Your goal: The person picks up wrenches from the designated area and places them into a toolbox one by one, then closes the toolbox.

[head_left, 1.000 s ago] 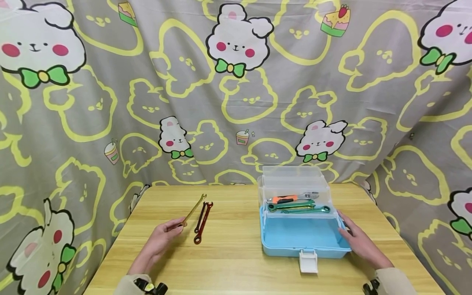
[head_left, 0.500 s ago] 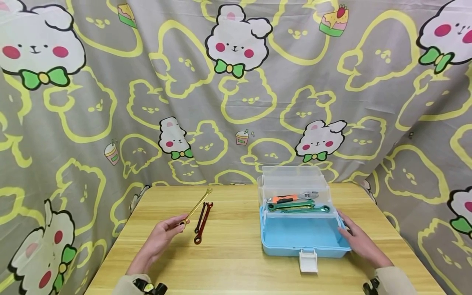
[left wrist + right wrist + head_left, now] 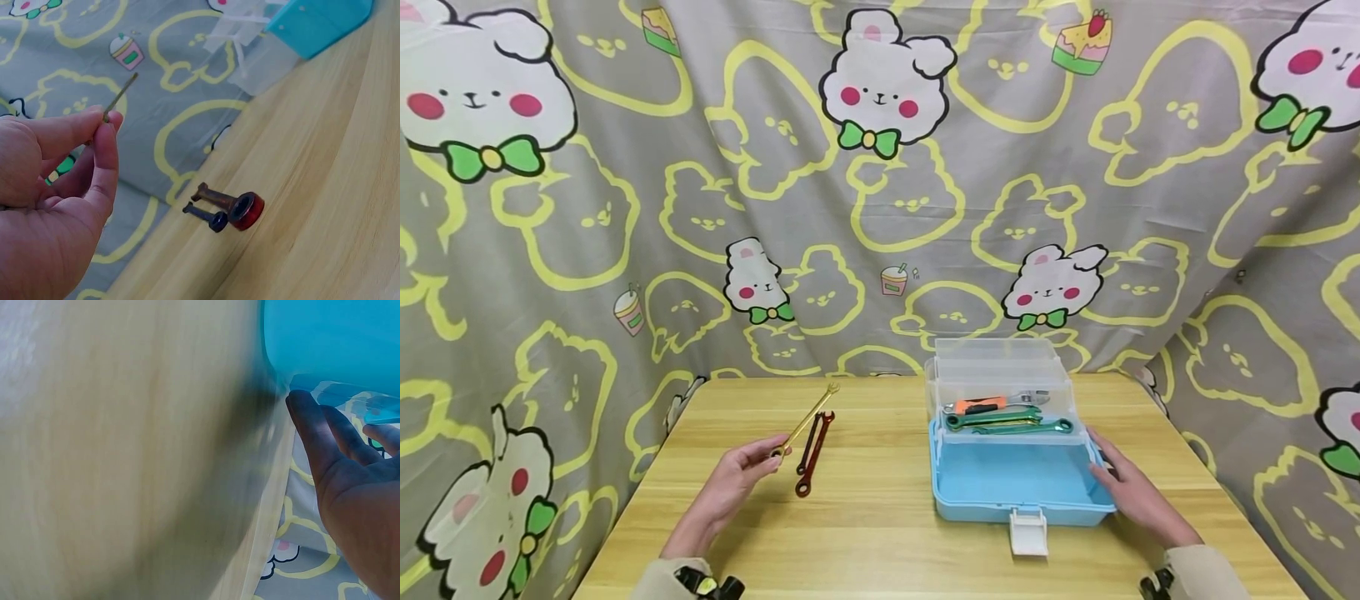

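Two hands work at a wooden table [image 3: 880,517]: the left hand [image 3: 726,487] pinches the near end of a gold wrench [image 3: 806,422] between thumb and fingertips, holding it lifted off the tabletop and angled up toward the far right, just above a dark red wrench [image 3: 813,456] that lies flat on the wood beside it. Well apart on the right, the right hand [image 3: 1131,492] rests with straight, relaxed fingers against the right side of an open blue toolbox [image 3: 1018,487], whose clear upper tray [image 3: 1000,379] holds green wrenches [image 3: 1007,422] and an orange-handled tool [image 3: 981,405].
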The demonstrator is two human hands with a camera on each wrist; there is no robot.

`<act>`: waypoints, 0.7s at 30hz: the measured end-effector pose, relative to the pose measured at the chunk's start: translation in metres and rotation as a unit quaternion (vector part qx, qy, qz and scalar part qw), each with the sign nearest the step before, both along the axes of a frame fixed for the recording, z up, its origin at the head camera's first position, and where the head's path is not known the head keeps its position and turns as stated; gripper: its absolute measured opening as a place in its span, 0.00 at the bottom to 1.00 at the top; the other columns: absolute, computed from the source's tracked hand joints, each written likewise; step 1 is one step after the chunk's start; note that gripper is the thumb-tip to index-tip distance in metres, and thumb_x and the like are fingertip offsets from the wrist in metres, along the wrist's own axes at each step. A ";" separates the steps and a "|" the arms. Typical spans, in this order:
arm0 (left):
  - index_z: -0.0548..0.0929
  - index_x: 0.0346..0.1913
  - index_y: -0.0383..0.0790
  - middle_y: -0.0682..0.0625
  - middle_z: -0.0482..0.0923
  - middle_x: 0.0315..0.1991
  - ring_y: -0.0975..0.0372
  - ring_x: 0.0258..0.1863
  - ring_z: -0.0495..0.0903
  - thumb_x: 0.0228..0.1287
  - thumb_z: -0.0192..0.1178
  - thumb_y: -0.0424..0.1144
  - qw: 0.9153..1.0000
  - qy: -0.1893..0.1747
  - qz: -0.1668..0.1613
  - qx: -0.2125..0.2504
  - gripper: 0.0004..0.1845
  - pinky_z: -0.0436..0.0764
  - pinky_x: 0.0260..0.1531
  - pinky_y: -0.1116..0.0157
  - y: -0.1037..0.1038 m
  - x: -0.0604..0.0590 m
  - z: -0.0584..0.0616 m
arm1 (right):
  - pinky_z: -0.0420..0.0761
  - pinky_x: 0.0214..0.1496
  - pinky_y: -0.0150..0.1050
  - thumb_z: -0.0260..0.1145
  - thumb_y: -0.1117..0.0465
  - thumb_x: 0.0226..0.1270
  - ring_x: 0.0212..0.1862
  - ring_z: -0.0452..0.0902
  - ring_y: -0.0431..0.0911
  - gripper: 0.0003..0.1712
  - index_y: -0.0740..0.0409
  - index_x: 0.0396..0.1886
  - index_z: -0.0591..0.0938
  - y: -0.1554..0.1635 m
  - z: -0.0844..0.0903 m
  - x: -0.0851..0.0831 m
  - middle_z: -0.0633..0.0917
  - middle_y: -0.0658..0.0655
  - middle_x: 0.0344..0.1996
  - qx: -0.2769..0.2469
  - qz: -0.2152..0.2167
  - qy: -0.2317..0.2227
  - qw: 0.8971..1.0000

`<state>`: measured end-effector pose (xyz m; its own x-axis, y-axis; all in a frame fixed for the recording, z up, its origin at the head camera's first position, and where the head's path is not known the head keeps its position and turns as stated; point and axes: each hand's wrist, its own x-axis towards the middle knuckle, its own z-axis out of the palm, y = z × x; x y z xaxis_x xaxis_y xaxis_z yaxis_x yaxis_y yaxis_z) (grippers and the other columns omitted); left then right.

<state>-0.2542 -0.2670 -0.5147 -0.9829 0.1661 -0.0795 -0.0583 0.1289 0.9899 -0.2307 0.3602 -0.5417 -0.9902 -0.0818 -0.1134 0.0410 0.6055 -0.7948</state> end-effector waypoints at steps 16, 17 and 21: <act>0.76 0.72 0.38 0.39 0.72 0.73 0.54 0.68 0.75 0.75 0.62 0.41 0.997 0.029 -0.072 -0.017 0.25 0.69 0.72 0.56 0.048 -0.020 0.018 | 0.46 0.73 0.79 0.51 0.53 0.86 0.76 0.36 0.81 0.42 0.58 0.85 0.40 0.001 0.001 0.000 0.41 0.81 0.79 0.003 -0.001 -0.004 1.000; 0.77 0.71 0.40 0.40 0.74 0.72 0.54 0.69 0.75 0.75 0.62 0.41 0.996 0.034 -0.074 -0.025 0.25 0.69 0.72 0.55 0.052 -0.022 0.020 | 0.46 0.73 0.79 0.51 0.53 0.86 0.76 0.36 0.81 0.42 0.57 0.85 0.40 0.001 0.001 -0.001 0.41 0.81 0.79 0.002 -0.001 -0.003 1.000; 0.79 0.70 0.41 0.42 0.78 0.69 0.56 0.66 0.77 0.76 0.61 0.41 0.995 0.045 -0.083 -0.028 0.23 0.74 0.68 0.57 0.069 -0.030 0.027 | 0.46 0.73 0.78 0.51 0.54 0.86 0.76 0.36 0.81 0.42 0.57 0.85 0.39 0.001 0.000 -0.001 0.41 0.81 0.79 0.003 -0.002 -0.008 1.000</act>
